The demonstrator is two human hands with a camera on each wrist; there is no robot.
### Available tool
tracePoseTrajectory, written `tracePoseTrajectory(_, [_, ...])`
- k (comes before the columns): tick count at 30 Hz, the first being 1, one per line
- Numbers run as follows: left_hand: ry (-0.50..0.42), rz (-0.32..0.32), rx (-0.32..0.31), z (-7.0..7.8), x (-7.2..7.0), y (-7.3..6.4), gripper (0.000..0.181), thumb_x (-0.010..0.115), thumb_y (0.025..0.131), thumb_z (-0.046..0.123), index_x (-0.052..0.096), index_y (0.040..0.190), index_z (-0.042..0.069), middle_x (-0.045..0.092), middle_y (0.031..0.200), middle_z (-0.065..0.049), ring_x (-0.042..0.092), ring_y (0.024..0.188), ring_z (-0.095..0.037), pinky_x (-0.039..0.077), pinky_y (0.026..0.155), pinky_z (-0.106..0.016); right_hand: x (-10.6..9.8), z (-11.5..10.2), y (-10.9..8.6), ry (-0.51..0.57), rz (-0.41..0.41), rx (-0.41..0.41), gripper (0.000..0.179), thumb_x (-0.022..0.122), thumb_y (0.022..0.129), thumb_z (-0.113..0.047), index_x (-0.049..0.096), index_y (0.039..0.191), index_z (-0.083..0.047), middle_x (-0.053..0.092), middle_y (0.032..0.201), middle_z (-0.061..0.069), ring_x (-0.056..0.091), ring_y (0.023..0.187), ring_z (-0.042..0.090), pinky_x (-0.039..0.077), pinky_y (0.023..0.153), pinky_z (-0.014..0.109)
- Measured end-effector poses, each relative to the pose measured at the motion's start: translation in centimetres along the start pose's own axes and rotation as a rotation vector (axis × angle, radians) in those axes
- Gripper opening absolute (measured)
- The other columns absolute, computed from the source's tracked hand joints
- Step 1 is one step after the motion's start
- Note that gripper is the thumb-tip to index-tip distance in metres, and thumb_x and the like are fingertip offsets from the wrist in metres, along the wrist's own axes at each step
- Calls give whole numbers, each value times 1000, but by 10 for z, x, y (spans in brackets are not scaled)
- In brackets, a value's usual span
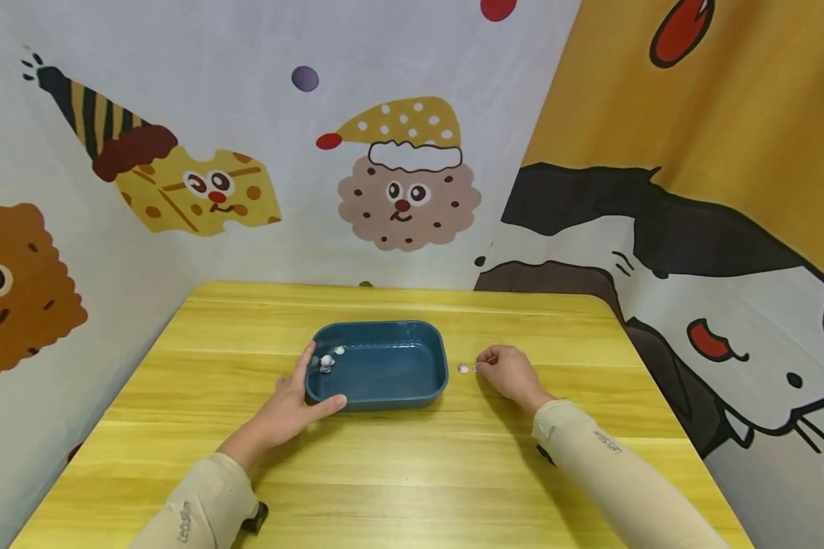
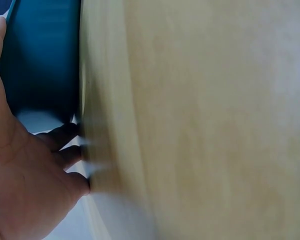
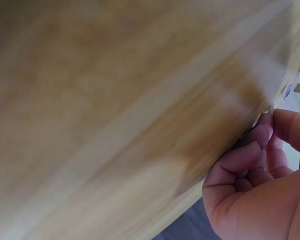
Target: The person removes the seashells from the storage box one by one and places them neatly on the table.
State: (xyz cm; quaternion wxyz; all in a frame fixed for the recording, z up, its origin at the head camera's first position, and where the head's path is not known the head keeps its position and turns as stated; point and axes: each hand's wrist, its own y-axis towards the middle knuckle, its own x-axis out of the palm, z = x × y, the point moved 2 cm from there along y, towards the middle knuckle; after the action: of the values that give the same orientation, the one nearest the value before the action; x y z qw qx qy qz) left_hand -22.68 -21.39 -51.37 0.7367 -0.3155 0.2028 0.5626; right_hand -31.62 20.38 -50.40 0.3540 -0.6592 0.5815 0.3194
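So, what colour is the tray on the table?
The tray is a plain dark teal-blue, showing best in the head view.

Yellow wood-grain table point(image 1: 398, 480), rounded far corners, light streaks in the grain. Printed backdrop point(image 1: 247, 46) behind it, pale on the left and centre. Prints, left to right: orange-brown biscuit face point(image 1: 24, 267), cut by the frame edge; yellow cheese face point(image 1: 199, 206) under a striped party hat point(image 1: 96, 110); purple dot point(image 1: 305, 78); round pinkish-brown cookie face point(image 1: 408, 213) wearing a yellow white-dotted cap point(image 1: 408, 118); red dot point(image 1: 498, 8) at top edge. Right side: mustard-yellow area point(image 1: 748, 122) with soft folds, red black-outlined oval point(image 1: 682, 32), large black-and-white cartoon figure point(image 1: 735, 305) below.
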Motion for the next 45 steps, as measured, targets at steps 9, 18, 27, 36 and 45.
tracePoseTrajectory(9, [4,-2,-3,2,-1,-2,122,64,93,78,-26,167,41,17,174,-32,-9,155,-69,17,113,-91,0,-1,1,-15,-12,14,17,73,101,-30,79,108,-15,78,107,4,67,90,19,56,85,42])
tracePoseTrajectory(18, [7,4,2,3,-3,-1,120,64,94,77,-28,165,45,17,175,-32,-9,155,-69,16,114,-90,0,1,2,5,-18,-19,15,74,101,-29,79,107,-16,78,106,2,65,90,18,54,85,40])
tracePoseTrajectory(27, [6,8,14,4,-4,0,121,64,94,77,-27,166,42,18,175,-32,-8,155,-70,16,114,-90,0,1,2,26,-17,-9,18,74,101,-31,79,108,-16,78,107,3,67,92,18,54,83,38])
tracePoseTrajectory(36, [12,9,6,4,-3,-1,122,64,93,78,-26,166,42,18,175,-32,-9,156,-69,16,114,-90,0,4,2,75,2,15,28,65,107,-36,79,113,-12,76,96,3,61,79,17,48,70,30])
tracePoseTrajectory(45, [4,13,8,2,1,-2,121,65,93,77,-26,166,42,20,174,-32,-8,156,-69,17,114,-90,-3,11,-1,151,-5,45,37,63,108,-43,76,115,-9,72,95,6,57,77,19,46,68,30])
